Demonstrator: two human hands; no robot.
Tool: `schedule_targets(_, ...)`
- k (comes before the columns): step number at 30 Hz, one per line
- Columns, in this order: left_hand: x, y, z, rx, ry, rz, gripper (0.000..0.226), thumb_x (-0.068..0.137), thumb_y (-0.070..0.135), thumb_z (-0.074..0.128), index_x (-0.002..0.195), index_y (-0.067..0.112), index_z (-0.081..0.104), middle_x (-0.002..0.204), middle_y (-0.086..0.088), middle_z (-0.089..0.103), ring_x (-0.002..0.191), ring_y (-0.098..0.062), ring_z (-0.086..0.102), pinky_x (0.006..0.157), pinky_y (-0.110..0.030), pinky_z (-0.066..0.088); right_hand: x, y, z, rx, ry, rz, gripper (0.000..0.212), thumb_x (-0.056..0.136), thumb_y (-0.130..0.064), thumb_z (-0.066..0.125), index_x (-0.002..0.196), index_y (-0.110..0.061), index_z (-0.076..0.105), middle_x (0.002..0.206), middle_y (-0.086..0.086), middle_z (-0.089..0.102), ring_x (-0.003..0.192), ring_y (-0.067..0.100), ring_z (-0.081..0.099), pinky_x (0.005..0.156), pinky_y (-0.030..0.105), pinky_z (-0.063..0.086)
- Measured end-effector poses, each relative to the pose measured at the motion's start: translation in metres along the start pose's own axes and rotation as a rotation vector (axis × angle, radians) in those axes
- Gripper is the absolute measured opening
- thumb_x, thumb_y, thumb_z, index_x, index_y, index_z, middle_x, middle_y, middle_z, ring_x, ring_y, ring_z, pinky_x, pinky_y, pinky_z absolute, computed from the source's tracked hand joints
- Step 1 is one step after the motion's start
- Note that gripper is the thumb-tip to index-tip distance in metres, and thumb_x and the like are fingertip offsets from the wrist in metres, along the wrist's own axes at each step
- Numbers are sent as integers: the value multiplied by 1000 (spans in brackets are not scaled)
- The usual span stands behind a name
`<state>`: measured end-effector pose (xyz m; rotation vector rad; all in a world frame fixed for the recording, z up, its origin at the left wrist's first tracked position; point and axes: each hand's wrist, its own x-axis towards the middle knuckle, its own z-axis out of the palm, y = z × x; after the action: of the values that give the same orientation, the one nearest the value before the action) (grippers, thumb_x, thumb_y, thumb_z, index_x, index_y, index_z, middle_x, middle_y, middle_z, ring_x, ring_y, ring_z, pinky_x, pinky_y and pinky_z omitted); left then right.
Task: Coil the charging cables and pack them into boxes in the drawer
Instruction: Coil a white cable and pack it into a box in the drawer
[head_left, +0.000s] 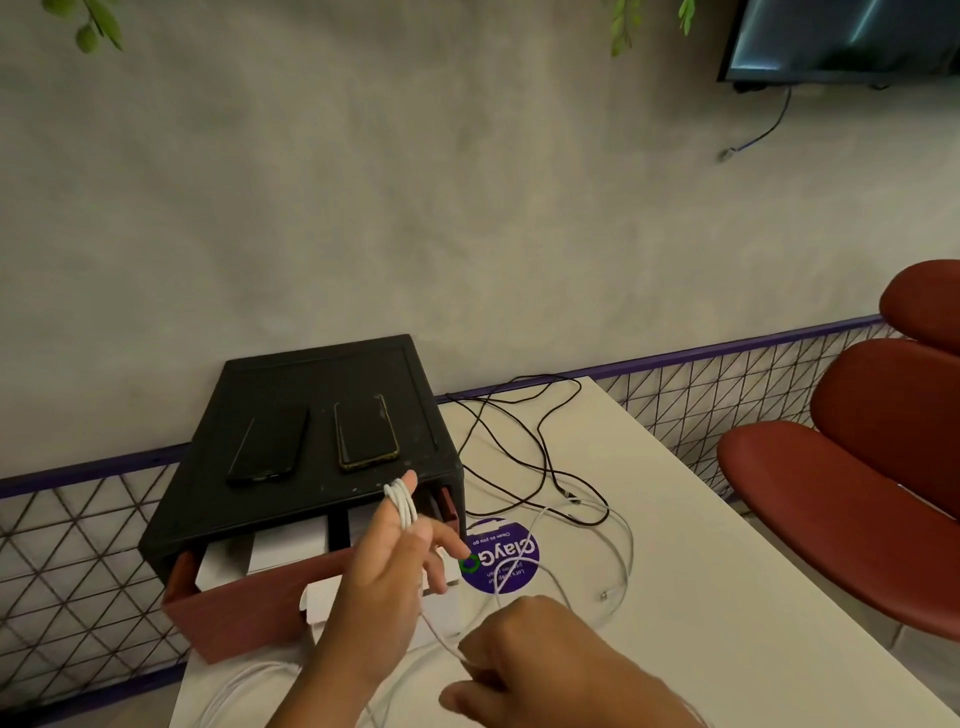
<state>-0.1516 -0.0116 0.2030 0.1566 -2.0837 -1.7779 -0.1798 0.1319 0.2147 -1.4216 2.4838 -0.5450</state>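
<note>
One white cable wraps left hand, vanishing under right hand.

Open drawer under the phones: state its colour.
The drawer is a dull reddish brown, clearest in the head view.

Smooth white plastic-sheathed cable, matt black cabinet scuffed on top, glossy glass-faced phones, matt white table, rough grey plaster wall, sheeny red chair
</note>
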Motion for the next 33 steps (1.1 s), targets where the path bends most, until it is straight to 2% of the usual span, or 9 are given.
schedule_targets(5,-8,-3,5,237,-140,-41,29,99,15,36,107,40,49,69,4,59,60,-4,52,66,-19,49,-3,13,-9,-29,286,-123,33,86,-45,53,64,-24,41,52,-9,38,52,10,36,47,16,26)
schedule_targets(8,-16,4,6,21,-283,-138,23,98,19,37,112,28,53,56,9,52,52,-5,46,51,-12,37,-3,27,-19,18,453,-94,28,80,-51,57,69,-28,46,47,-14,33,50,3,37,45,8,21)
schedule_targets(11,-16,12,2,-151,-424,-173,36,96,38,38,99,10,61,45,7,37,45,-7,31,60,-19,41,-2,36,-26,164,562,-19,31,72,-66,52,65,-36,48,50,-23,46,53,0,44,46,11,26)
schedule_targets(16,-14,12,-7,-598,-510,-256,39,62,47,78,65,11,65,39,6,29,32,-6,26,59,-27,46,2,42,-23,278,631,-66,53,79,-78,31,73,-30,51,52,-18,45,54,5,46,50,10,30)
schedule_targets(18,-11,2,-8,-913,-628,-250,34,82,39,66,74,6,62,46,4,36,36,-9,33,66,-31,49,4,42,-22,361,621,-77,51,78,-79,30,73,-35,55,55,-16,49,58,8,51,52,9,33)
schedule_targets(21,-7,7,-8,-1178,-727,-205,42,104,22,15,101,1,52,65,-2,39,56,-17,38,88,-34,41,7,45,-25,597,627,-38,39,74,-74,45,57,-40,55,52,-8,50,52,7,51,51,11,36)
schedule_targets(23,-8,8,-11,-1176,-699,-188,44,104,23,13,102,3,52,66,-1,38,54,-16,35,89,-30,37,6,50,-25,820,641,-11,40,70,-63,55,47,-30,50,45,-7,41,45,3,39,49,13,32)
schedule_targets(28,-4,14,-23,-1277,-712,-104,43,103,29,16,99,5,52,56,2,28,44,-8,18,91,-24,36,1,61,-21,1164,603,22,57,51,-75,69,40,-24,46,41,-12,34,38,1,30,44,15,29)
schedule_targets(33,1,11,-39,-1417,-585,-166,47,102,31,18,107,1,53,66,-3,38,49,-10,26,91,-23,38,-2,65,-22,927,462,240,39,90,-33,57,55,-17,51,38,-10,43,38,-1,39,44,12,28)
